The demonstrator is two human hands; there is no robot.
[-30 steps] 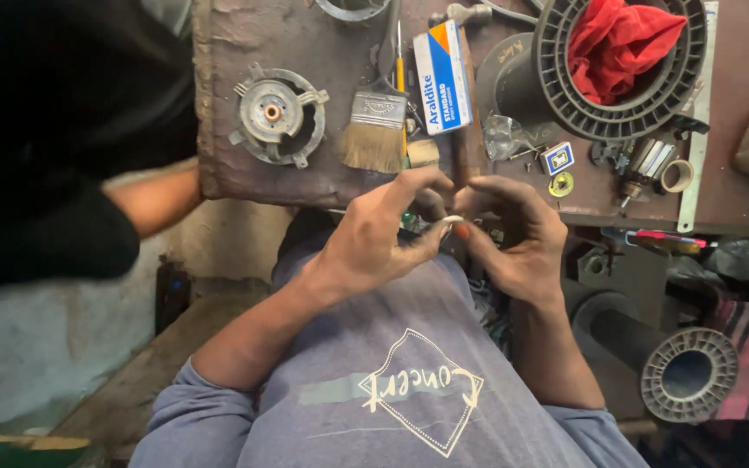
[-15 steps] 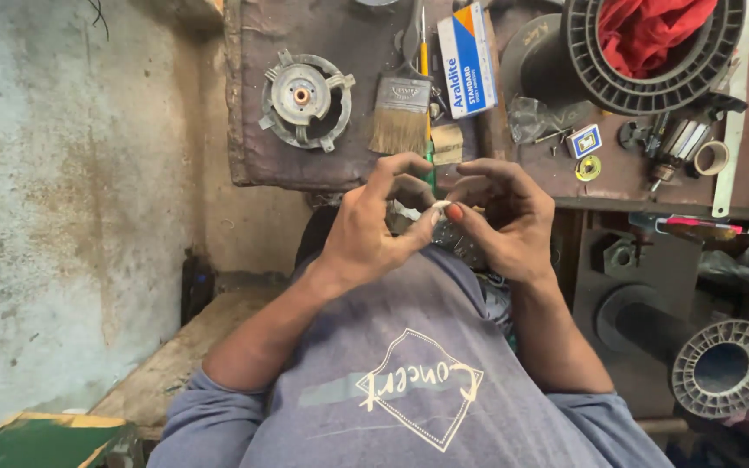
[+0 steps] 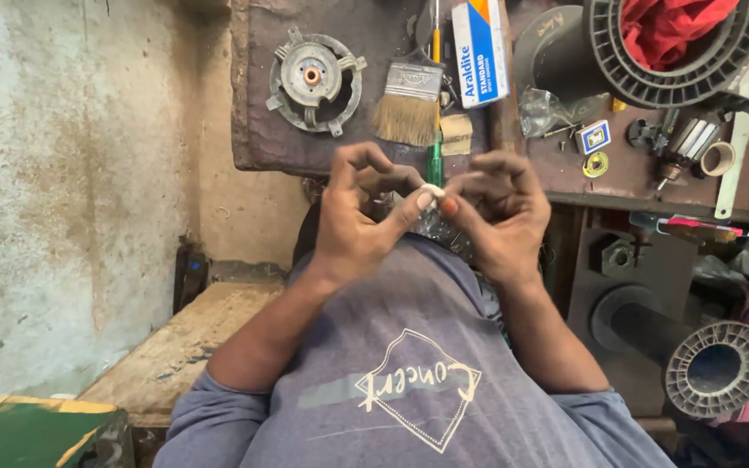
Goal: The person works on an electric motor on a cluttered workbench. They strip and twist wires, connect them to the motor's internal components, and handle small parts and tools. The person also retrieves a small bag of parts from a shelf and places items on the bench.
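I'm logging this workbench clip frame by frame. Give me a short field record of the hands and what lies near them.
left hand: pinches a small white piece
right hand: fingertips meet the same piece
behind hands: paintbrush, green-handled tool
bench: round metal housing, black spool holding red cloth
lower right: second spool

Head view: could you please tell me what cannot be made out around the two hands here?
- Small white piece: pinched between the left hand and right hand; too small, and fingertips cover most of it, so its kind is unclear.
- Whatever lies under the hands: hidden by both hands and the grey shirt.
- Black spool with red cloth: cut off by the top edge.
- Green-handled tool: partly behind the brush.
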